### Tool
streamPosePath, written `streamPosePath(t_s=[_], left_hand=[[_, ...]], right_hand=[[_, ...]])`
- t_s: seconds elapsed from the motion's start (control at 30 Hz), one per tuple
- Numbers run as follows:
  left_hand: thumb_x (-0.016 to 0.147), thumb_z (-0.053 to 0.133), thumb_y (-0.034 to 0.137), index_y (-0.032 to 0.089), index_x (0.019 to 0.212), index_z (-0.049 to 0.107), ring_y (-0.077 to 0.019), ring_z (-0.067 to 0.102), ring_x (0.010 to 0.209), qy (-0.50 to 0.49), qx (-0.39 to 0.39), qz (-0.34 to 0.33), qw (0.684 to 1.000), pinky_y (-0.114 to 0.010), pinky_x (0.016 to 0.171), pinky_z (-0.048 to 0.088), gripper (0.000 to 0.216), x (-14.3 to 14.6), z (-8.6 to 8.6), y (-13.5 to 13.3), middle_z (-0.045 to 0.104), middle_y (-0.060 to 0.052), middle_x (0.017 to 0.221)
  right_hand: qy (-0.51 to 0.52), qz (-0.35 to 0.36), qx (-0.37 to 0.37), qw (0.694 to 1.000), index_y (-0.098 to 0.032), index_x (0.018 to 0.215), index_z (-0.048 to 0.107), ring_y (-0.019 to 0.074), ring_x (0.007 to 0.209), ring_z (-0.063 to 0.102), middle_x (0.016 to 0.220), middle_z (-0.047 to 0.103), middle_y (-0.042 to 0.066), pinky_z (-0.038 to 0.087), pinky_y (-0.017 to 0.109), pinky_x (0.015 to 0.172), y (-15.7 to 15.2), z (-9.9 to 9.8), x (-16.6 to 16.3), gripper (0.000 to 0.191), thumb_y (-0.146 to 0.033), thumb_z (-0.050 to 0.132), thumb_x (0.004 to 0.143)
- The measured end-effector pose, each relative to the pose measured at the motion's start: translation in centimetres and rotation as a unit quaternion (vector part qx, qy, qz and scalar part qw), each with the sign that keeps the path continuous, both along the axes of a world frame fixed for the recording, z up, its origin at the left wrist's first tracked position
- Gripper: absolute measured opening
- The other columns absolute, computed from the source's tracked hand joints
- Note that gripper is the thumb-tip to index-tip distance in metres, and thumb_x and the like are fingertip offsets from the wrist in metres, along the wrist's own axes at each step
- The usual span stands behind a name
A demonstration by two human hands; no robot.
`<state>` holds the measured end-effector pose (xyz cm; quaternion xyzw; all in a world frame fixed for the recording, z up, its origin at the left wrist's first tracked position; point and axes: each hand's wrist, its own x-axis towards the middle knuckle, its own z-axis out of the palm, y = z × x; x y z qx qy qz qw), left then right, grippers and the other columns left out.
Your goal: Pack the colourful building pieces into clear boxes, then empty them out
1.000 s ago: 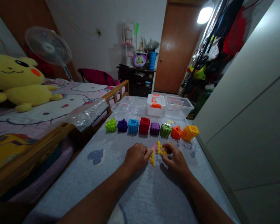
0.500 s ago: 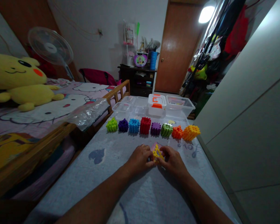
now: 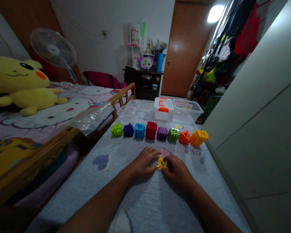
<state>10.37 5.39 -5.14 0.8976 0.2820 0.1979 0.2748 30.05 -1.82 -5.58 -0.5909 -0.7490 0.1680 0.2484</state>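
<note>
Both my hands rest on the grey cloth-covered table [image 3: 111, 191], pinching a small set of yellow interlocking plastic pieces [image 3: 161, 163] between them. My left hand [image 3: 143, 162] grips the pieces from the left, fingers curled. My right hand [image 3: 177, 169] grips them from the right. A pink piece [image 3: 165, 151] lies on the cloth just beyond the yellow ones. Farther back stands a row of assembled cubes: lime [image 3: 116, 129], purple [image 3: 128, 130], blue [image 3: 139, 130], red [image 3: 151, 130], purple [image 3: 162, 133], green [image 3: 173, 135], orange [image 3: 184, 137] and yellow-orange [image 3: 198, 137].
Clear plastic boxes [image 3: 187, 110] and a white box with orange latches [image 3: 162, 108] stand behind the cubes. A bed with a yellow plush toy [image 3: 19, 84] and a plastic bag [image 3: 92, 117] lies left. A fan [image 3: 52, 48], a door [image 3: 186, 48] and a white wardrobe [image 3: 262, 106] surround the table.
The two yellow pieces, held apart a second ago, have been brought together. Both hands have drawn slightly nearer to me with the joined pieces, uncovering the pink piece.
</note>
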Motion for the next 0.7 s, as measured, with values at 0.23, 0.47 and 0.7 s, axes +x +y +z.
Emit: streamPosePath(t_s=[0.23, 0.47, 0.7], left_hand=[[0.079, 0.050, 0.004, 0.020, 0.125, 0.058, -0.0217, 0.049, 0.116, -0.003, 0.009, -0.014, 1.000, -0.041, 0.105, 0.036, 0.049, 1.0, 0.0, 0.1, 0.058, -0.008, 0.130], [0.087, 0.050, 0.008, 0.022, 0.113, 0.065, -0.0207, 0.052, 0.109, 0.022, 0.034, -0.018, 0.999, -0.037, 0.098, 0.039, 0.033, 1.5, -0.2, 0.0, 0.065, -0.005, 0.119], [0.086, 0.053, 0.009, 0.022, 0.111, 0.067, -0.0200, 0.053, 0.107, 0.020, 0.035, -0.026, 0.999, -0.035, 0.096, 0.039, 0.031, 1.8, -0.6, 0.6, 0.068, -0.005, 0.115]], right_hand=[[0.012, 0.009, -0.001, 1.000, -0.019, 0.090, 0.062, 0.0149, 0.071, 0.050, 0.079, 0.057, 0.001, 0.037, 0.027, 0.066, -0.2, 0.8, 0.1, 0.020, -0.012, 0.056, 0.072], [0.001, 0.008, -0.017, 1.000, -0.019, 0.089, 0.059, 0.0153, 0.072, 0.050, 0.080, 0.057, 0.001, 0.038, 0.027, 0.067, -0.4, 0.9, 0.4, 0.018, -0.013, 0.056, 0.072], [-0.024, 0.002, -0.048, 0.999, -0.018, 0.090, 0.057, 0.0148, 0.069, 0.048, 0.078, 0.054, 0.000, 0.036, 0.026, 0.064, -0.7, 1.4, 1.6, 0.019, -0.015, 0.059, 0.072]])
